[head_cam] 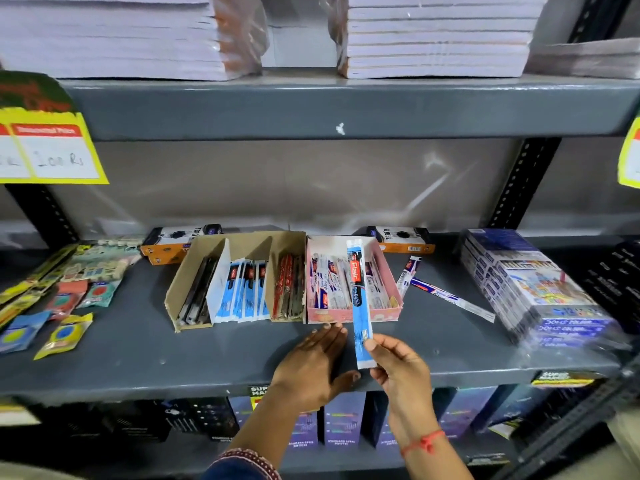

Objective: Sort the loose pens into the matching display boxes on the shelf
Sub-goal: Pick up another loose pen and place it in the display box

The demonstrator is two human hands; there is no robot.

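My right hand (403, 370) pinches the near end of a blue packaged pen (359, 299), holding it upright-tilted over the pink display box (349, 315) of white-wrapped pens. My left hand (311, 365) rests flat on the grey shelf (138, 358), fingers spread, just before that box. To the left a brown cardboard box (173, 299) has three compartments: black pens (197, 296), blue packaged pens (242, 289), red pens (287, 289). Two loose white-wrapped pens (450, 297) lie on the shelf right of the pink box.
Orange boxes (166, 249) stand behind the display boxes. A wrapped stack of colour-pencil packs (530, 285) fills the right side. Small packets (65, 299) lie at the left. Paper stacks (436, 36) sit on the shelf above, and a yellow price tag (52, 147) hangs there.
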